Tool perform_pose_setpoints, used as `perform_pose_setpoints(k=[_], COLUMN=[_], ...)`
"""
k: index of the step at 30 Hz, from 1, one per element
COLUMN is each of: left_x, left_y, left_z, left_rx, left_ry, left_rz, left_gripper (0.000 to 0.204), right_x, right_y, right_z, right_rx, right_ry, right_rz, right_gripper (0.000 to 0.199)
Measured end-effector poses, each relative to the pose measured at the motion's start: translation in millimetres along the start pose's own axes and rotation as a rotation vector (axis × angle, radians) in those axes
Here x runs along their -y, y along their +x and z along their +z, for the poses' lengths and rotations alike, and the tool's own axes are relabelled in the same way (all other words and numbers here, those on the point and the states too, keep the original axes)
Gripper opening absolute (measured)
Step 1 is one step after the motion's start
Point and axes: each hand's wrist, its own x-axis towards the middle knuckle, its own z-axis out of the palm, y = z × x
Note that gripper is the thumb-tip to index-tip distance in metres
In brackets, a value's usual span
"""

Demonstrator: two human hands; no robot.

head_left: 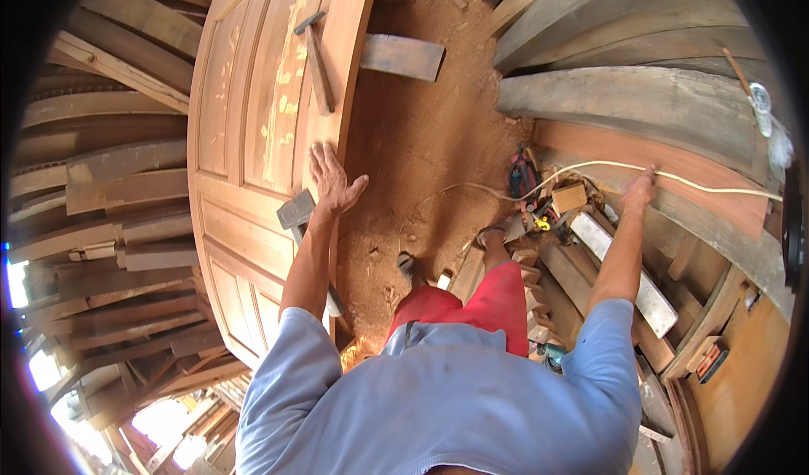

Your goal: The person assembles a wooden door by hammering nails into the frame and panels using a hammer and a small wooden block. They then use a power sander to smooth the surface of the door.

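My left hand point(331, 180) lies flat with fingers spread on the edge of a panelled wooden door point(244, 121) that rests horizontally. A hammer with a dark metal head point(295, 210) lies on the door just beside my left wrist. A second hammer point(316, 62) with a wooden handle lies farther up the door. My right hand point(640, 190) reaches out to the right and grips a pale cord point(581, 168) that runs across a reddish plank point(674, 172).
Stacked planks point(109, 205) fill the left side. Heavy grey boards point(640, 96) lie at the upper right. Sawdust-covered ground point(421, 138) runs down the middle, with a loose board point(403, 56). Tools and wood blocks point(539, 205) clutter the floor near my feet.
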Motion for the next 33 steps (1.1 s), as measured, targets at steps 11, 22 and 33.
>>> perform_pose_setpoints(k=[11,22,33], left_x=[-5,-8,-14], left_y=[-2,-2,-2], left_z=[-7,-1,-9], left_rx=[0.106,0.04,0.089], left_ry=[0.052,0.048,0.027], left_rz=[-0.061,-0.055,-0.091], left_gripper=[0.132,0.135,0.132], right_x=[-30,-67,-121], right_y=[-3,-37,-308], right_z=[27,79,82], right_rx=[0.154,0.653,1.336], right_ry=[-0.016,-0.14,-0.084], right_rz=[0.172,0.247,0.245], right_gripper=[0.076,0.066,0.039])
